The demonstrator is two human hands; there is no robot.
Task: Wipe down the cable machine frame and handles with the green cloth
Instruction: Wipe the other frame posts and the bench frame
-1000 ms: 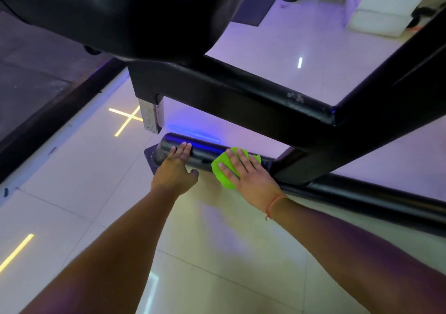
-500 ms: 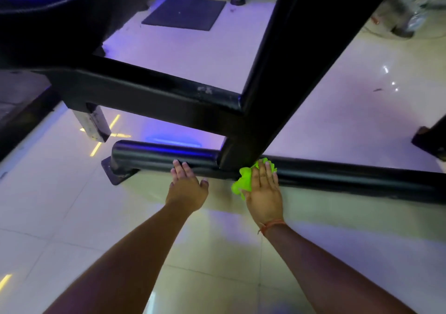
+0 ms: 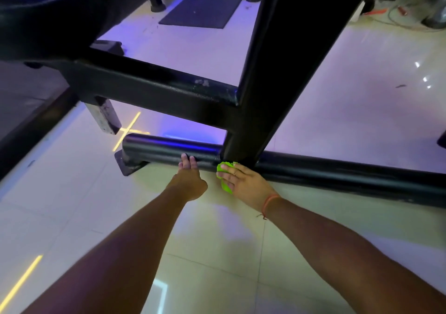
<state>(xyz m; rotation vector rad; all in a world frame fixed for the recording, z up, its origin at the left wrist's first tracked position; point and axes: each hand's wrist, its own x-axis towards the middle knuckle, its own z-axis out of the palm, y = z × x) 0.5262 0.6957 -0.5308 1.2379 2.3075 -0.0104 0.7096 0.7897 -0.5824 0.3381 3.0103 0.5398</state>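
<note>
Green cloth [image 3: 225, 183] right at the foot of the black post [image 3: 277, 72], and we see it bunched under our right hand [image 3: 243, 183], fingers curled over it, pressing it against the round floor bar [image 3: 337, 172] where post and bar meet. Just left of the post, our left hand [image 3: 189, 181] lies flat, fingers straight on top of the bar, grasping nothing. Left of the post, a black crossbeam [image 3: 156, 91] runs out above the tiled floor [image 3: 205, 265]. Beyond the post lies a dark mat [image 3: 200, 12].
</note>
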